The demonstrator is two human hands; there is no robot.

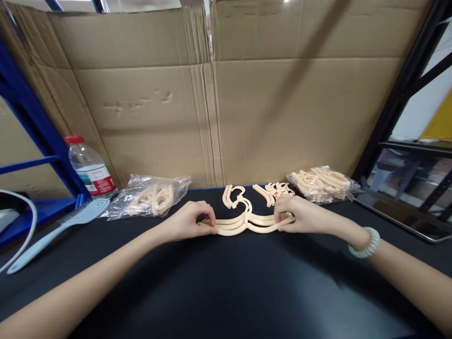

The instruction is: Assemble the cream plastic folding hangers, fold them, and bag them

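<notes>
A beige plastic clothes hanger [231,231] is held level over the black table, its hook pointing away from me and its paired curved arms spread to both sides. At its left end, the thumb and fingers of my left hand [190,219] pinch the arms together. My right hand [302,214] grips the opposite end in the same way. Just behind the hook lie more beige pieces: curved bars with a hook-shaped part [238,190], straight bars [263,195] and a pile of small curved parts [280,189], partly hidden by my right hand.
Clear bags of beige hanger parts lie at back left [150,198] and back right [320,182]. A red-capped bottle [92,168] and a pale blue hairbrush [86,212] are at left. Cardboard [141,103] walls the back. A dark, metal-edged panel [399,212] lies at right.
</notes>
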